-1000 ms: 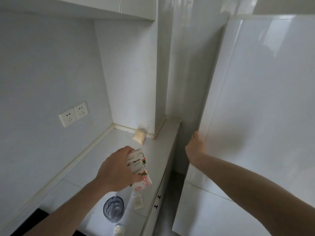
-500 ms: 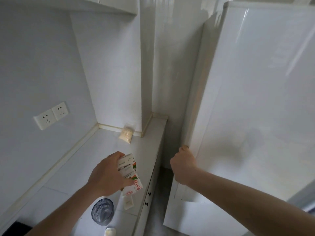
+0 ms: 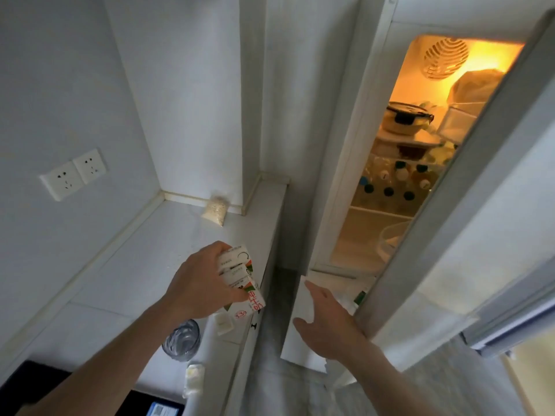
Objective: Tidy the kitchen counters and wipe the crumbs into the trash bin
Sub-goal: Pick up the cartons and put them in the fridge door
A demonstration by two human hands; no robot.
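Note:
My left hand [image 3: 199,285] grips a white milk carton [image 3: 244,283] with red and green print, held above the white counter [image 3: 129,265] near its right edge. My right hand [image 3: 326,321] hangs free with fingers spread, low in front of the fridge [image 3: 345,175], touching nothing that I can see. The fridge door [image 3: 486,205] stands open at the right. The lit inside shows a lidded container [image 3: 405,118] and several bottles [image 3: 393,181].
A small bag of grains [image 3: 213,210] leans in the counter's back corner. A glass [image 3: 181,340] and two small white packets [image 3: 223,323] sit near the counter's front edge. Wall sockets [image 3: 73,174] are on the left. A dark hob [image 3: 30,382] lies at bottom left.
My right hand pulled the fridge door open and then let go of its edge; the lit interior now shows. The left hand still holds the carton.

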